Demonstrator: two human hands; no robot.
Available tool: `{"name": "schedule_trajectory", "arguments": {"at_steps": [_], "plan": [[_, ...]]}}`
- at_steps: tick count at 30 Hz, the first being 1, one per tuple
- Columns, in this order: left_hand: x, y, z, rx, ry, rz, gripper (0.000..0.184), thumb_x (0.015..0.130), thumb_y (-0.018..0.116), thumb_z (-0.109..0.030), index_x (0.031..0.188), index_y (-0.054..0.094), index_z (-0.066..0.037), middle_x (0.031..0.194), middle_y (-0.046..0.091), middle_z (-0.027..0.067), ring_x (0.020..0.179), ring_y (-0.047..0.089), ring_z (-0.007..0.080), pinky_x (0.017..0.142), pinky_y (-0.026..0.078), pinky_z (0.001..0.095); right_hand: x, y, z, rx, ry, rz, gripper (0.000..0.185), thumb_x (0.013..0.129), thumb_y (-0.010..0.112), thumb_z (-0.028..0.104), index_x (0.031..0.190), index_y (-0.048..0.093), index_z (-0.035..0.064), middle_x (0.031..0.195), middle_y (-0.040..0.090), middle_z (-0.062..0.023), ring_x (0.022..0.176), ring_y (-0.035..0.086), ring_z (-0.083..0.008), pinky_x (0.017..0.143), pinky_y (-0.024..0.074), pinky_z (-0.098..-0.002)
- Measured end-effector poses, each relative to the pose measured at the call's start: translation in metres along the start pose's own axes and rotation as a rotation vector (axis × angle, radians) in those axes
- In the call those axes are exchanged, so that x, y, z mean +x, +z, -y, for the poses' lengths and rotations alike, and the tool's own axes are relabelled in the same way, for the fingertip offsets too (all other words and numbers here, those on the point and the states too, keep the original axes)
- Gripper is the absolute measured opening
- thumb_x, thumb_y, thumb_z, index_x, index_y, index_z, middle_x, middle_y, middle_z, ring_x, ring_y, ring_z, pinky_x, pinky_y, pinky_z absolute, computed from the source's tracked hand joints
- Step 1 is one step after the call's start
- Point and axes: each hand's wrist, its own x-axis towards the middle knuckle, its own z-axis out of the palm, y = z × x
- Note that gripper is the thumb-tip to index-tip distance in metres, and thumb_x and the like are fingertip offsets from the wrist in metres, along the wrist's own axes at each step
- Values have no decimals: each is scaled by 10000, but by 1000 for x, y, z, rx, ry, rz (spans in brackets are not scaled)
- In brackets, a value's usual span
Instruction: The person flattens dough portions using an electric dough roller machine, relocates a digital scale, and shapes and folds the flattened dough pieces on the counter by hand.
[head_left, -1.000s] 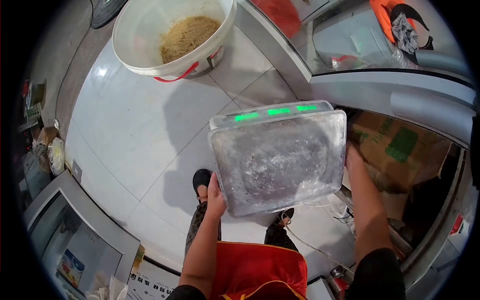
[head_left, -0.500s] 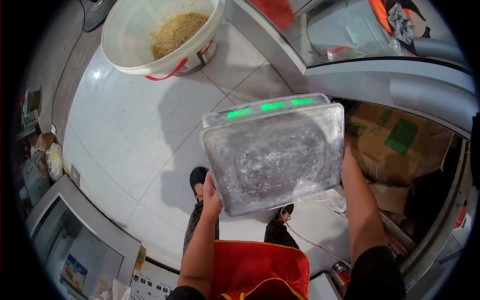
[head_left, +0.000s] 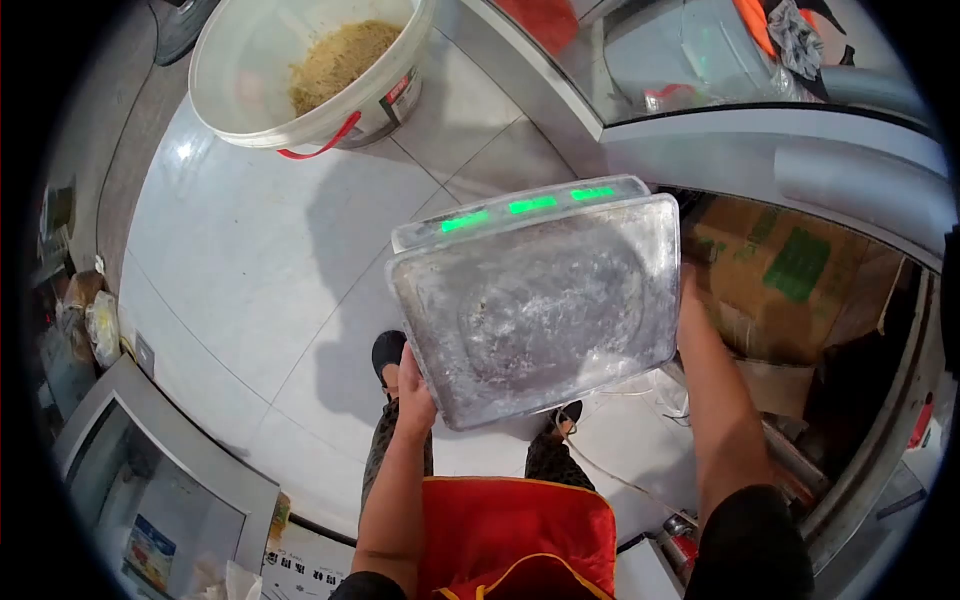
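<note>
A digital weighing scale (head_left: pixel 540 310) with a scuffed, whitish-stained metal pan is held in front of me above the floor. Three green lit readouts (head_left: pixel 532 205) glow along its far side; their digits are too blurred to read. My left hand (head_left: pixel 414 388) grips the near left side, fingers partly hidden beneath. On the opposite side, my right hand (head_left: pixel 692 305) is closed around the edge, most of its fingers out of sight behind the scale. Nothing lies on the pan.
A white bucket (head_left: pixel 235 105) with a red handle holds yellowish noodle-like strands. At right, a cardboard box (head_left: pixel 760 330) sits inside a glass-and-metal cabinet (head_left: pixel 700 160). A glass-fronted unit (head_left: pixel 165 480) stands lower left. A thin cable (head_left: pixel 625 482) runs near my feet on the tiled floor (head_left: pixel 220 270).
The whole view has shifted slightly, so the bucket, cabinet and scale all appear a little further left and up. Both hands keep their hold on the scale.
</note>
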Motion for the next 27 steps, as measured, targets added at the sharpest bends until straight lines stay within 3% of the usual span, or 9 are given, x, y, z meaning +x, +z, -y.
{"name": "schedule_trajectory", "arguments": {"at_steps": [3,6,7,9,12,18,21,24,27], "plan": [[0,0,3,80,18,-65,465,835,592,-109,1260,426,-16,1153,542,74,1029,523,173,877,438,300,14,-12,18,-57,-27,-37,363,813,574,361,946,643,30,905,635,-124,779,590,-263,752,492,-402],[-3,7,-11,10,-99,-49,459,844,579,-131,1260,427,-13,1160,540,79,1036,520,175,883,434,306,111,-17,11,-395,-65,128,367,920,416,287,1095,580,8,988,632,-122,887,592,-291,816,471,-373],[0,6,-10,37,-74,-38,453,848,574,-137,1259,428,-12,1161,540,79,1035,522,176,882,435,308,60,25,17,-530,-192,-79,468,830,562,462,940,637,13,1009,608,-130,869,573,-226,774,483,-380],[1,-1,2,89,-25,-41,443,857,562,-149,1255,429,-10,1164,540,80,1033,526,178,881,438,312,-2,43,43,-140,-272,277,515,859,530,502,1022,629,24,1060,613,-120,925,579,-222,791,483,-367],[0,-14,14,30,-165,1,510,889,523,-85,1351,311,-49,1248,470,63,1097,471,167,915,396,290,-55,34,52,-238,-37,573,535,884,490,510,1101,599,33,1084,613,-113,961,580,-218,814,481,-366],[0,4,-5,-212,-239,-2,378,874,524,-131,1234,467,-30,1130,573,84,987,575,190,829,480,314,-112,21,22,-275,-22,553,514,902,457,491,1137,580,50,1094,614,-81,968,585,-190,843,471,-358],[1,4,-11,-283,-350,-8,430,878,500,-27,1293,390,-59,1176,541,66,1011,556,184,843,482,320,-109,18,13,-212,-22,643,518,905,446,487,1158,571,52,1119,604,-85,977,584,-197,866,458,-350],[-1,-1,-15,-229,-344,-86,414,865,505,-18,1266,415,-64,1148,558,97,1006,567,204,824,499,339,-118,12,9,-180,-89,507,532,909,430,491,1176,561,50,1125,601,-87,983,580,-197,870,451,-341],[-21,-16,-45,-196,-368,-247,296,866,527,-142,1117,553,13,987,629,118,851,630,234,720,531,342,-189,3,13,26,-67,550,507,892,483,468,1156,580,46,1107,616,-77,964,593,-193,852,472,-349]]}}
